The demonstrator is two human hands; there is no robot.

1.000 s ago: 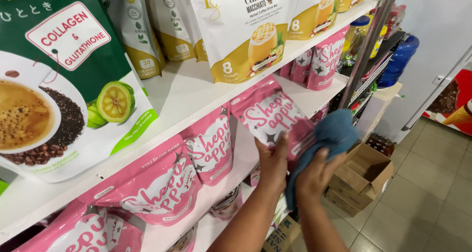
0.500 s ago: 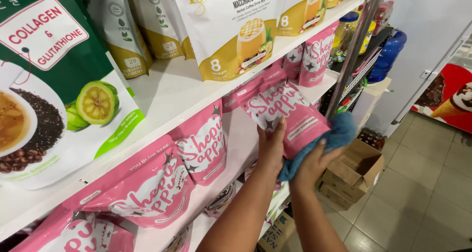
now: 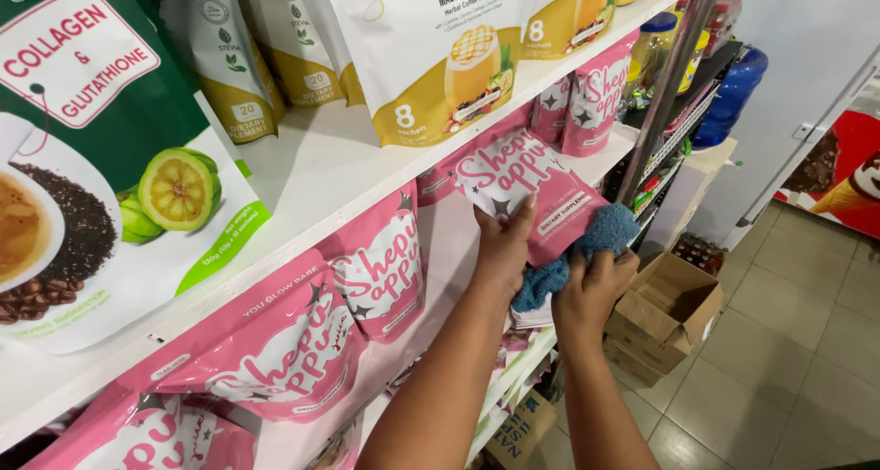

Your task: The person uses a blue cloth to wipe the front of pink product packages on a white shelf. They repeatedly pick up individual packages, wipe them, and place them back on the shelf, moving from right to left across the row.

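Observation:
My left hand (image 3: 502, 250) grips a pink stand-up pouch (image 3: 527, 190) by its lower left edge, holding it tilted in front of the middle shelf. My right hand (image 3: 591, 287) is closed around a bunched blue cloth (image 3: 587, 245) pressed against the pouch's lower right corner. Both forearms reach up from the bottom of the view. More pink pouches (image 3: 380, 264) of the same kind stand on the white shelf (image 3: 330, 172) to the left and further back.
White and gold pouches (image 3: 440, 48) and a large green and white pouch (image 3: 92, 158) stand on the upper shelf. An open cardboard box (image 3: 665, 314) sits on the tiled floor at right, by a metal upright (image 3: 665, 85) and a blue water bottle (image 3: 729, 99).
The blue cloth has slid down from the pouch's right side to its lower corner and is more bunched. The pouch has tipped slightly and sits a little higher.

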